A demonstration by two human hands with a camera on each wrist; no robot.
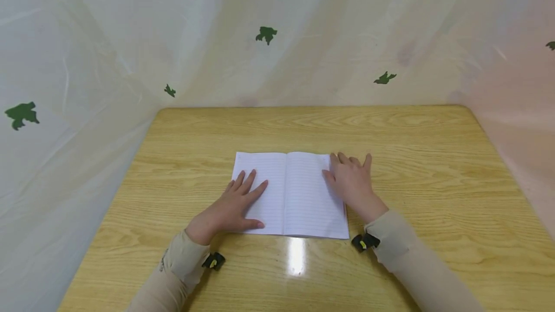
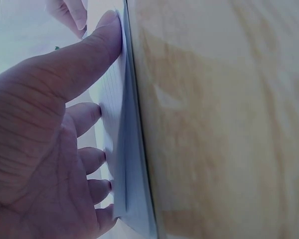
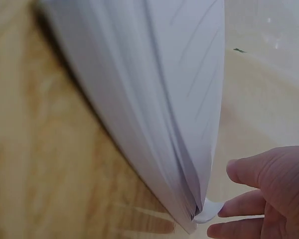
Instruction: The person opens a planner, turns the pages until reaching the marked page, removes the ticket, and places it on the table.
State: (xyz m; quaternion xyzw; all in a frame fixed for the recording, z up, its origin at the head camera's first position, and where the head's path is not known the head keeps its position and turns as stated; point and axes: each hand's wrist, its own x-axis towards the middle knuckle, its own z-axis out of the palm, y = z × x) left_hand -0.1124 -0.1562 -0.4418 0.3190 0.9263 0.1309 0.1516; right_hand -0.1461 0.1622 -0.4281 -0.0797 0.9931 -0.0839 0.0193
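Notebook (image 1: 277, 196) lies opened short of the worktop's (image 1: 433, 158) far edge, left hand (image 1: 231, 207) spread on it, right hand (image 1: 353, 182) unclenched at a page (image 1: 309, 191) seemingly unturned.

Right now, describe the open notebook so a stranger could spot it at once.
Find the wood-grain table, then the left hand and right hand near its middle. The open lined notebook is what both touch, its white ruled pages standing out from the yellowish table.
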